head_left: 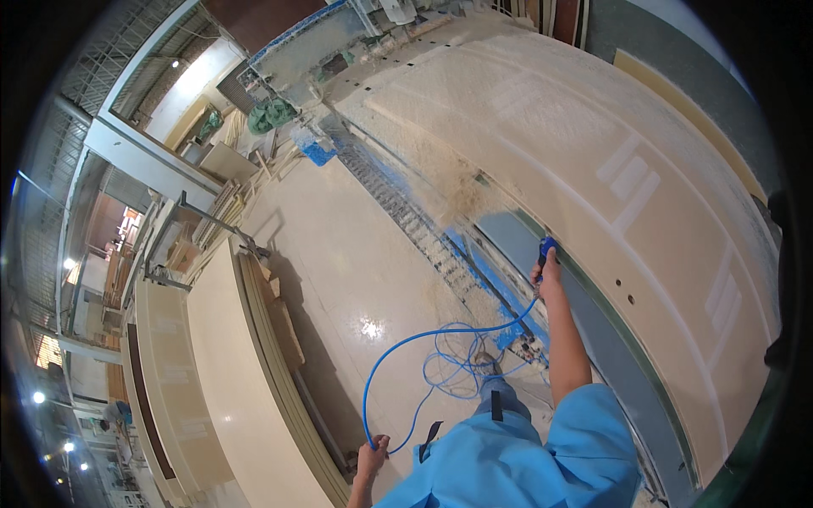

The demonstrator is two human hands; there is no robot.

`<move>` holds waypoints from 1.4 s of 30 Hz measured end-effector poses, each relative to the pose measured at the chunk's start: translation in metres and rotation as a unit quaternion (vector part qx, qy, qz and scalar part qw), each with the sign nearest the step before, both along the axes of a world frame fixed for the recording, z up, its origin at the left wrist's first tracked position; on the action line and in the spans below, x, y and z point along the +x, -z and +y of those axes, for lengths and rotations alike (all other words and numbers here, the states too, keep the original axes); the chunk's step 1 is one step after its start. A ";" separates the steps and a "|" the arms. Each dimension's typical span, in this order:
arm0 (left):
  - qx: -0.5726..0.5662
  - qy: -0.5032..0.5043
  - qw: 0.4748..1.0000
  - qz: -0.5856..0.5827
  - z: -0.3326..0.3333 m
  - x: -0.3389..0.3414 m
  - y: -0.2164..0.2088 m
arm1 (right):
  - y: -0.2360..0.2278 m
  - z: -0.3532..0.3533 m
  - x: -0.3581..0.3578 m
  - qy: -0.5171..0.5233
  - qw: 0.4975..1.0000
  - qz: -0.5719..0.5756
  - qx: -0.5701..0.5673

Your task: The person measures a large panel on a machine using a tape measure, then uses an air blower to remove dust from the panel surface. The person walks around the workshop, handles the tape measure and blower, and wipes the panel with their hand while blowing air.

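Beside the long edge of the big tan board, the right hand has its fingers curled tight around a blue air gun, and a blue hose runs down from it in a big curve. Low on the left, the left hand has its fingers bent and closed on that same hose, with more loops of it lying near one foot. Sawdust lies farther up along the board's edge, and pale boards are stacked across the floor to the left.
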State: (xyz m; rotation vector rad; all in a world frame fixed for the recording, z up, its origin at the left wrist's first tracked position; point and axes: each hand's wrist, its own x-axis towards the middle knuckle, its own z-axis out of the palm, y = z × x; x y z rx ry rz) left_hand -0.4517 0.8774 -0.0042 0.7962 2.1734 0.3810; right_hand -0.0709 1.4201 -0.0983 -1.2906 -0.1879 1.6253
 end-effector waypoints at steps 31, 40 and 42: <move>-0.022 -0.116 0.992 -0.043 0.091 0.009 -0.026 | 0.008 0.150 -0.146 -0.030 0.998 0.010 0.052; -0.005 -0.023 0.998 -0.065 0.088 -0.039 0.008 | -0.019 -0.053 0.022 -0.026 0.992 -0.119 -0.024; -0.004 -0.004 0.999 -0.051 0.094 -0.056 0.011 | -0.029 -0.066 0.025 -0.032 0.992 -0.116 -0.039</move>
